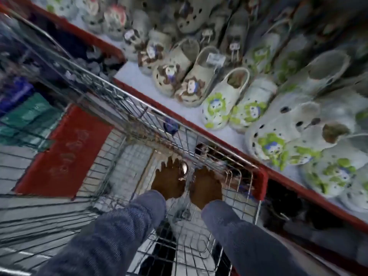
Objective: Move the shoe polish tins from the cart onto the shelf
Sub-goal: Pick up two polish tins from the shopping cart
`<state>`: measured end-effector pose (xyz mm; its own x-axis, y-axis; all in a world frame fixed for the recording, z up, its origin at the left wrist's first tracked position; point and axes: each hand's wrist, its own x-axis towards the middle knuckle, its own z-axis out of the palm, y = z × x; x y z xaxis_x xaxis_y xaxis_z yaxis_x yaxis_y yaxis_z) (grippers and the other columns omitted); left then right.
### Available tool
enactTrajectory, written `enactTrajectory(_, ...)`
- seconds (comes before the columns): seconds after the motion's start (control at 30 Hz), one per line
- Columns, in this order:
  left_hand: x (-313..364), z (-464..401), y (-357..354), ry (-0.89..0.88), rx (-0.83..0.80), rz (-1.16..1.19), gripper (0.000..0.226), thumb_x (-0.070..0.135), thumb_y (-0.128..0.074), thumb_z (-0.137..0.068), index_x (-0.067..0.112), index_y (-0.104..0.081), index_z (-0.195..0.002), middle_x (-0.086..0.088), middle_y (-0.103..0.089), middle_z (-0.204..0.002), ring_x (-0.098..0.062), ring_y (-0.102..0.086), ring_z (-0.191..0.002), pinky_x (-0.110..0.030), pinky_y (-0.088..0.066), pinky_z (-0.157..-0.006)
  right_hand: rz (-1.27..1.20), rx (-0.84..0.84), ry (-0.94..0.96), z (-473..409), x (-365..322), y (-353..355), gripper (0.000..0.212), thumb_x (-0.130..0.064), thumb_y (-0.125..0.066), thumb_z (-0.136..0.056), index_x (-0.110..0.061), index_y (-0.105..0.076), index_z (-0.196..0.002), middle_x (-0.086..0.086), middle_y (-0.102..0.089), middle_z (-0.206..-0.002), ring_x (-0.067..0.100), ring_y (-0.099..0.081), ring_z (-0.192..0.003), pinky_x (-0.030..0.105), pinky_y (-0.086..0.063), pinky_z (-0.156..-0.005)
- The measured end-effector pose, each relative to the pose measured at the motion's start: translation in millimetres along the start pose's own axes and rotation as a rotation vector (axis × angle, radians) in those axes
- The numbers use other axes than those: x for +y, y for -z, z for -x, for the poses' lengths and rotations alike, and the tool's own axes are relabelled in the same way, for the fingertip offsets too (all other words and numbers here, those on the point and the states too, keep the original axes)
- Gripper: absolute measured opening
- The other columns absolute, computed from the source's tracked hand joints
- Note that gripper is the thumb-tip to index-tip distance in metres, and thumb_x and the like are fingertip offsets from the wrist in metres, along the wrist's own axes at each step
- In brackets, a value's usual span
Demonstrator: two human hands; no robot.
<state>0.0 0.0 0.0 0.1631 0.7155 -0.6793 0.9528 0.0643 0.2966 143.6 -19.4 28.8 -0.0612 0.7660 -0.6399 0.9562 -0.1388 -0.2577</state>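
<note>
Both my hands reach down into the wire cart (127,100), my sleeves blue. My left hand (168,181) points fingers downward, and a shiny round shoe polish tin (184,168) stands on edge against its thumb side, apparently gripped. Just to the right, my right hand (206,186) is low by the cart's red corner. Its fingertips are blurred behind the wires, so its grip is unclear. The white shelf (179,110) with a red front edge runs diagonally beside the cart on the right.
Several cream and green-patterned clogs (217,104) crowd the shelf, leaving a bare strip along its front edge. A blue round piece (170,125) sits on the cart's far rim. A red panel (65,150) lies at the cart's left. Dark goods fill a lower shelf (282,204).
</note>
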Motion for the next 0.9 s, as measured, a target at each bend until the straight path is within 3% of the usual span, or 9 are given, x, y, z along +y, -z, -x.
enactTrajectory(0.07, -5.5, -24.0, -13.1, -0.062, 0.035, -0.037, 0.067, 0.033, -0.057, -0.096, 0.008, -0.035, -0.154, -0.022, -0.031, -0.162, -0.045, -0.032, -0.149, -0.052, -0.038, -0.116, -0.008, -0.020, -0.076, -23.5, 3.8, -16.9, 0.068, -0.029, -0.055, -0.094, -0.014, -0.026, -0.154, 0.013, -0.024, -0.162, 0.037, -0.024, -0.149, 0.049, -0.034, -0.117)
enactTrajectory(0.13, -11.0, -39.5, -24.2, -0.103, 0.102, 0.034, 0.042, 0.024, -0.064, -0.087, 0.008, -0.056, -0.125, -0.020, -0.054, -0.132, -0.044, -0.052, -0.124, -0.049, -0.048, -0.097, 0.006, -0.018, -0.156, -39.5, 8.8, -29.9, 0.070, -0.026, -0.059, -0.092, -0.011, -0.026, -0.152, 0.018, -0.026, -0.159, 0.040, -0.025, -0.147, 0.050, -0.036, -0.114)
enactTrajectory(0.2, -12.5, -51.4, -35.9, -0.129, 0.118, 0.044, 0.035, 0.019, -0.066, -0.081, 0.008, -0.055, -0.112, -0.018, -0.053, -0.122, -0.043, -0.052, -0.114, -0.051, -0.047, -0.089, 0.005, 0.006, -0.182, -52.4, 10.1, -44.1, 0.067, -0.024, -0.063, -0.089, -0.011, -0.031, -0.147, 0.018, -0.033, -0.154, 0.042, -0.034, -0.142, 0.051, -0.044, -0.106)
enactTrajectory(0.33, -12.0, -63.8, -38.8, -0.098, 0.186, -0.022, 0.048, 0.017, -0.064, -0.082, 0.009, -0.052, -0.127, -0.017, -0.050, -0.132, -0.039, -0.051, -0.115, -0.048, -0.049, -0.090, 0.034, 0.055, -0.176, -66.7, 12.0, -51.5, 0.072, -0.023, -0.075, -0.083, -0.012, -0.037, -0.143, 0.018, -0.041, -0.149, 0.041, -0.044, -0.134, 0.048, -0.050, -0.098)
enactTrajectory(0.47, -15.0, -58.2, -28.0, -0.102, 0.170, -0.025, 0.047, 0.023, -0.062, -0.076, 0.014, -0.056, -0.122, -0.009, -0.052, -0.128, -0.032, -0.049, -0.118, -0.043, -0.047, -0.094, 0.015, 0.102, -0.150, -57.7, 7.9, -30.1, 0.074, -0.023, -0.081, -0.076, -0.013, -0.042, -0.138, 0.016, -0.051, -0.137, 0.039, -0.051, -0.125, 0.046, -0.054, -0.094)
enactTrajectory(0.67, -1.7, 17.9, 41.4, -0.037, 0.305, 0.155, 0.089, 0.035, -0.080, -0.064, 0.010, -0.043, -0.141, -0.012, -0.056, -0.133, -0.037, -0.054, -0.123, -0.050, -0.057, -0.093, -0.193, 0.149, -0.009, 17.2, -16.2, 55.4, 0.051, -0.030, -0.082, -0.067, -0.012, -0.060, -0.109, 0.009, -0.067, -0.113, 0.031, -0.064, -0.108, 0.036, -0.057, -0.084)
enactTrajectory(0.77, 11.9, 74.5, 87.2, -0.068, 0.402, 0.207, 0.080, 0.031, -0.081, -0.061, 0.009, -0.052, -0.132, -0.012, -0.064, -0.124, -0.035, -0.059, -0.119, -0.039, -0.055, -0.091, -0.259, 0.150, 0.079, 68.6, -29.3, 113.7, 0.051, -0.032, -0.085, -0.059, -0.011, -0.065, -0.101, 0.008, -0.070, -0.104, 0.028, -0.068, -0.098, 0.033, -0.057, -0.079)
enactTrajectory(0.9, 37.4, 150.2, 152.8, -0.175, 0.507, 0.280, 0.063, 0.033, -0.079, -0.057, 0.019, -0.060, -0.115, -0.003, -0.070, -0.108, -0.026, -0.068, -0.102, -0.037, -0.057, -0.085, -0.269, 0.211, 0.229, 132.7, -47.6, 191.1, 0.059, -0.034, -0.085, -0.063, -0.015, -0.064, -0.115, 0.006, -0.066, -0.117, 0.025, -0.062, -0.111, 0.038, -0.053, -0.093)
